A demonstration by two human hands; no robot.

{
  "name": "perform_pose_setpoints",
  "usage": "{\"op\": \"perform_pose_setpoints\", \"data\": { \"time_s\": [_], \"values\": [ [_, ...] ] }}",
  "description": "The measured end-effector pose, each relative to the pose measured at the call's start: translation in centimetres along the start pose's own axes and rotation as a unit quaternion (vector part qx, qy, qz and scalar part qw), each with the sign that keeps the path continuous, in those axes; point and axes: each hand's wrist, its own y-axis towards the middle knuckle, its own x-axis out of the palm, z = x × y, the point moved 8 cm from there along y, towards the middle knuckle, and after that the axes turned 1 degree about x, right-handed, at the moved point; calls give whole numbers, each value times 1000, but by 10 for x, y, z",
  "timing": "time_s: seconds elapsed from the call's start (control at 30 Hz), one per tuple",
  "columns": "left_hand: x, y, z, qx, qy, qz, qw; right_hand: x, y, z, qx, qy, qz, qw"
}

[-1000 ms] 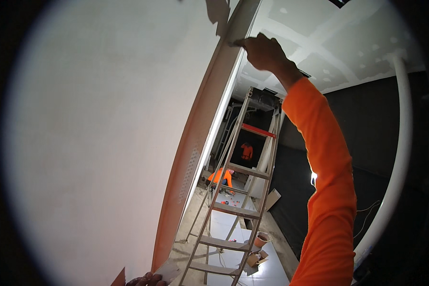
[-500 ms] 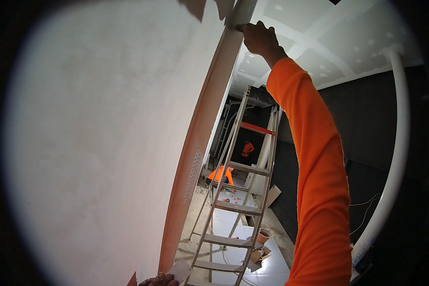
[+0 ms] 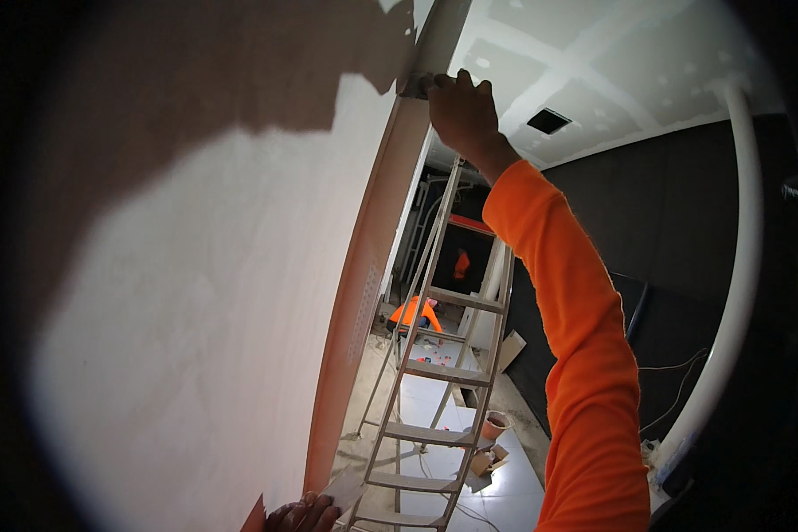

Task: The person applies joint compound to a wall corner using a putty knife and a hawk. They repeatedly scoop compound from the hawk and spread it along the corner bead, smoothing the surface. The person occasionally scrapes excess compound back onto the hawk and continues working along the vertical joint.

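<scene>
My right hand (image 3: 465, 115) is raised high at the end of an orange sleeve, fingers closed around a grey putty knife (image 3: 414, 85). Its blade lies against the narrow end face (image 3: 363, 239) of the white wall; the handle is hidden in my grip. At the bottom edge my left hand (image 3: 300, 514) is partly in view, its fingers curled around a flat, pale scraper blade (image 3: 344, 489). The broad side of the wall (image 3: 204, 293) fills the left, with a dark shadow (image 3: 230, 71) across its upper part. A dotted perforated strip (image 3: 363, 301) shows on the end face.
A metal stepladder (image 3: 443, 368) stands beyond the wall end. Near its foot are a bucket (image 3: 495, 426) and an opened cardboard box (image 3: 488, 461) on pale tiles. A person in orange (image 3: 417, 313) crouches farther off. A thick white pipe (image 3: 743, 266) curves down at right.
My right hand and the putty knife have moved down along the wall's end face. The shadow on the wall has spread downward, and a dark square ceiling opening has come into view.
</scene>
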Motion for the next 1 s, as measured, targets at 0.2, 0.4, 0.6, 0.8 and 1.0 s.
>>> {"op": "perform_pose_setpoints", "data": {
  "time_s": [0.2,0.4,0.6,0.8,1.0],
  "values": [
    [1,1,-1,-35,-8,-50,998,-13,-39,-32,9,29,6,1000],
    [6,-13,-2,-29,-22,-17,999,-28,-80,-62,12,78,27,997],
    [28,-50,-10,-86,6,-112,990,-62,-144,-103,-25,143,-16,989],
    [29,-42,-21,-458,-158,111,868,-90,-290,-104,186,778,-177,573],
    [116,-33,6,-669,-594,184,407,-107,-407,-170,307,936,-130,115]
  ]
}}
